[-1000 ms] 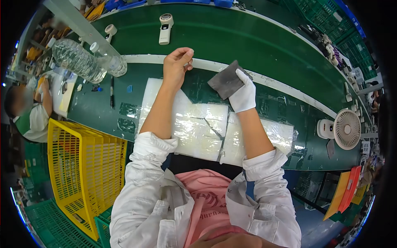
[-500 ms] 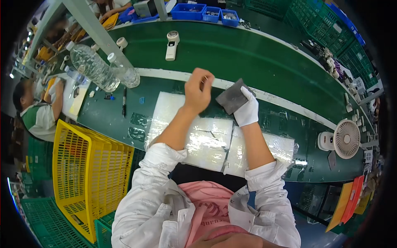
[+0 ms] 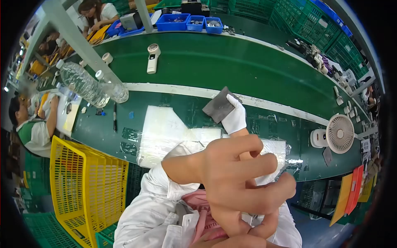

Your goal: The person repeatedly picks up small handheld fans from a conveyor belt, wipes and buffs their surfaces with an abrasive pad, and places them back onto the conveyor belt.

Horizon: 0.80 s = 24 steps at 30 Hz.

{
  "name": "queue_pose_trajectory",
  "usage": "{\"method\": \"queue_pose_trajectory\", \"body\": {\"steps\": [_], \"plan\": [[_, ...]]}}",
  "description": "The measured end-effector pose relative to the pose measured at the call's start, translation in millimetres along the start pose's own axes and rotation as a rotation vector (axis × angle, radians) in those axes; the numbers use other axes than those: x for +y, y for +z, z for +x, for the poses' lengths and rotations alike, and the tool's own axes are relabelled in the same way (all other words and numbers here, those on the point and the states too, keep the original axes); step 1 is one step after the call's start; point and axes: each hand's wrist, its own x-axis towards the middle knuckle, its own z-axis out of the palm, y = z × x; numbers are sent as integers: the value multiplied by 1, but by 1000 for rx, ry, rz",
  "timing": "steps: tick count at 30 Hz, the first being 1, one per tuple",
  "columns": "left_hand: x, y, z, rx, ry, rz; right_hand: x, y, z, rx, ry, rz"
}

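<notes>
My bare left hand [image 3: 240, 177] is raised close to the camera, its back toward me. Its outer fingers are bent and spread, while the thumb and forefinger come together low down; anything between them is too hidden to make out. My right hand [image 3: 236, 118], in a white glove, grips a dark grey square cloth [image 3: 219, 106] with the thumb on top. The cloth is held above the far side of the work surface. Beneath my arms lie white plastic-covered pads [image 3: 159, 128], partly hidden by my left hand and sleeve.
Water bottles [image 3: 84, 84] and a black marker [image 3: 115, 118] are at the left. A handheld fan [image 3: 152, 58] rests on the green belt [image 3: 198, 62]. To the right stands a white fan [image 3: 340, 133]. A yellow crate [image 3: 68, 182] is beside me. Other people sit across and at left.
My left hand has come from above the pads toward the camera, down and right in view. The right hand still holds the cloth. The view has shifted slightly.
</notes>
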Motion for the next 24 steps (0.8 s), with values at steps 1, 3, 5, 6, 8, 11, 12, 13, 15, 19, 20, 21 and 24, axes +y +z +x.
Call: {"method": "queue_pose_trajectory", "body": {"steps": [1,3,5,6,8,11,12,13,15,19,20,21,24], "plan": [[-3,2,-2,38,-14,8,1,0,-2,-7,10,9],[-7,2,-6,91,-32,29,-1,1,-2,-6,12,3],[-11,-1,-7,132,-48,49,-2,5,-3,-35,37,8],[-13,-3,-8,151,-52,62,-4,7,-3,-75,49,-12],[-14,-5,-5,185,-48,77,0,-10,5,-23,63,9],[-14,-7,3,223,-36,98,-2,-5,4,8,69,10],[-14,-3,2,245,-26,113,-2,-1,1,29,69,5],[-14,-4,3,263,-13,127,-3,13,-5,-55,-11,-146],[-17,-4,-1,346,17,150,-4,12,-3,1,70,9],[-21,-7,-14,413,93,178,1,4,-5,-80,-79,-339],[-21,-8,-14,408,112,184,1,-1,-3,-96,-89,-350],[-22,-9,-14,402,131,189,3,-8,1,-68,-172,-490],[-8,-10,-11,380,25,153,10,-27,9,-11,-298,-678]]}}
